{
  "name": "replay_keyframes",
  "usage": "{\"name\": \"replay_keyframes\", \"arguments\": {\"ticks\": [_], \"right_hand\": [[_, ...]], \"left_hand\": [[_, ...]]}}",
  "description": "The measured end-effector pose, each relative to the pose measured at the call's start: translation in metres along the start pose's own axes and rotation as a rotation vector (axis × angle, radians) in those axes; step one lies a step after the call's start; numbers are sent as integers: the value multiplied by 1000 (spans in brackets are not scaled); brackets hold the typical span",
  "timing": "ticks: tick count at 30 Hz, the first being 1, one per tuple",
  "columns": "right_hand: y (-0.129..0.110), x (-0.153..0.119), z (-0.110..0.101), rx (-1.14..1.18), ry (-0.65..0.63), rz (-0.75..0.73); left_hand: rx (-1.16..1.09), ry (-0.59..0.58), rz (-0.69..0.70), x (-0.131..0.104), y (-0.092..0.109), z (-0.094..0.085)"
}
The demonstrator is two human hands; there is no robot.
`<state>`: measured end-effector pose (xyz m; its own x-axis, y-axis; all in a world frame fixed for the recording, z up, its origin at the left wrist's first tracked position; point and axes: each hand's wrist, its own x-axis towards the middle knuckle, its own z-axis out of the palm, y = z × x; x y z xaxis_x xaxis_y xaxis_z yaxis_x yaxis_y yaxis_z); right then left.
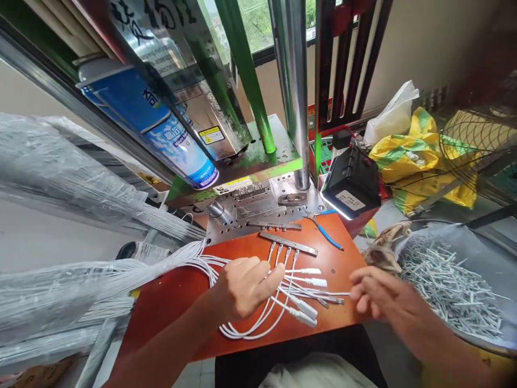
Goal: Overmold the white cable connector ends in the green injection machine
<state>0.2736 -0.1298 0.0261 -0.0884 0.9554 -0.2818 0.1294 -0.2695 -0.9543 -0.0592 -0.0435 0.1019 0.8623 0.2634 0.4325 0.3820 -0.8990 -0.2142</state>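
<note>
My left hand point(252, 285) is closed over a bunch of white cables point(262, 326) above the orange-brown board. White moulded connectors point(305, 312) stick out to the right of it. My right hand point(383, 299), slightly blurred, pinches the end of one thin white cable point(341, 293) at the board's right edge. Just beyond my left hand lies a metal bar point(288, 243) with several cable ends set along it. A similar metal bar point(274, 226) rests farther back, at the edge of the steel press bed. Small metal-tipped ends point(333, 300) lie between my hands.
Blue-handled pliers point(329, 237) lie on the board point(173, 312). Behind stands a press with a green plate point(278, 161), a steel column point(297, 108) and a blue spray can point(149, 124). A black box point(351, 178) stands right. A lined container of white scraps point(452, 291) is at far right; wrapped cable bundles point(72, 183) are left.
</note>
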Motion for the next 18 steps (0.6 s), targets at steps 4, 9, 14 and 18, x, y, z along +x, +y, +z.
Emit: {"name": "replay_keyframes", "arguments": {"ticks": [4,9,14,18], "right_hand": [[-32,12,60,120,-229,-11],[-37,23,68,229,-223,54],[-40,21,72,416,-181,113],[-50,20,78,385,-123,0]], "left_hand": [[29,-17,28,3,3,-7],[29,58,66,2,5,-10],[12,45,49,2,6,-13],[15,28,57,5,14,-13]]}}
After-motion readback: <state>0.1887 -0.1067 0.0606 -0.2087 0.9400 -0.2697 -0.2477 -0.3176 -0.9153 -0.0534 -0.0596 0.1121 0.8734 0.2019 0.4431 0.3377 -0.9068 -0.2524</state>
